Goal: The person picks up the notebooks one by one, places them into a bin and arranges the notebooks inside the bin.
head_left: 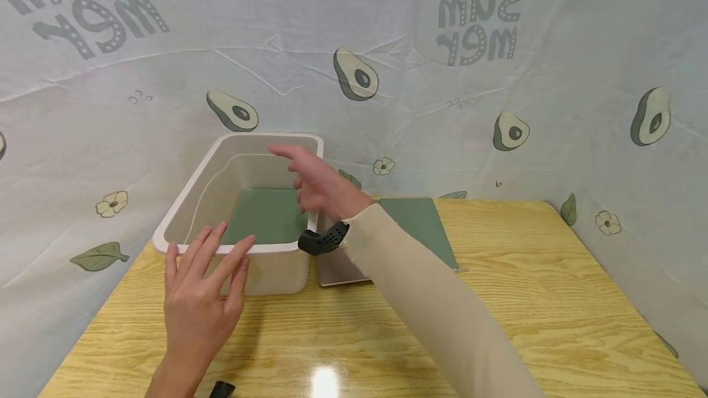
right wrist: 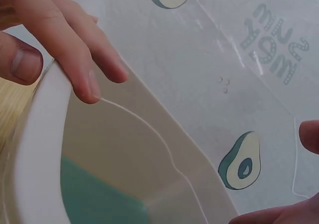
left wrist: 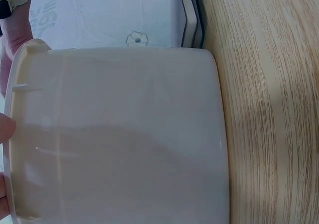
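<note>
A white plastic bin (head_left: pixel 243 249) stands on the wooden table, with a flat green sheet-like thing (head_left: pixel 268 214) on its bottom. My left hand (head_left: pixel 201 300) rests at the bin's near rim, fingers laid over the edge and thumb outside it. In the right wrist view those fingers (right wrist: pixel 82 77) dip just inside the rim. Over the bin's right side hovers my right hand (head_left: pixel 321 186), one finger reaching out, the others loosely bent, nothing held. The left wrist view shows the bin's near outer wall (left wrist: pixel 119 134).
Right of the bin lies a flat green thing (head_left: pixel 417 223), partly hidden by my right sleeve (head_left: pixel 420 287). A greyish flat thing (head_left: pixel 340 269) lies between it and the bin. A printed avocado cloth (head_left: pixel 420 128) hangs behind the wooden table (head_left: pixel 531 263).
</note>
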{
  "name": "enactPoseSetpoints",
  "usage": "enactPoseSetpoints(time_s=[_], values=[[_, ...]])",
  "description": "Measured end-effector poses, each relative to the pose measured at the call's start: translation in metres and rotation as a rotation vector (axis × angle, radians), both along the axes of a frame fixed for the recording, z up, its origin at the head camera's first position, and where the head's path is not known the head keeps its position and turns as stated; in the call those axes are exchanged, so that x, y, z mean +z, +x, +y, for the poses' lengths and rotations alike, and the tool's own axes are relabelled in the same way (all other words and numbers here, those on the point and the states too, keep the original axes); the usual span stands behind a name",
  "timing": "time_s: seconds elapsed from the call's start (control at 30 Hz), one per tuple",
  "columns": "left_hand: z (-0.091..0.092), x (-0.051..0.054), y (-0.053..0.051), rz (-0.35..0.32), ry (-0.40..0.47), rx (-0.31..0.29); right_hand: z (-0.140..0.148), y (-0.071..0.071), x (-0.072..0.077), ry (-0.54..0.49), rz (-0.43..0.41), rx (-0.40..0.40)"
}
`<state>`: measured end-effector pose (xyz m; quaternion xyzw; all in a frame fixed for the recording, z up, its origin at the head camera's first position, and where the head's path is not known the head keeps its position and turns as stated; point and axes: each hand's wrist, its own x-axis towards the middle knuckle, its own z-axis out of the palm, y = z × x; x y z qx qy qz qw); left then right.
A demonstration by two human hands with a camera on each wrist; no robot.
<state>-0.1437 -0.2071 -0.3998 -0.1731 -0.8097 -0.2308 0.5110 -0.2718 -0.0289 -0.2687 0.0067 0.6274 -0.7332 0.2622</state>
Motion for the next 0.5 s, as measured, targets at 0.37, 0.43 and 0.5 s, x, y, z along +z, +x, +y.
enactPoseSetpoints(time_s=[0.37,0.43,0.5], values=[[0.0,0.0,0.0,0.007,-0.005,-0.001,0.003,0.006,0.0,0.134,0.239,0.142],[0.0,0.0,0.0,0.009,-0.006,-0.002,0.006,0.009,0.001,0.238,0.376,0.165],[-0.001,0.0,0.0,0.008,-0.007,-0.002,0.009,0.011,0.002,0.407,0.552,0.205]])
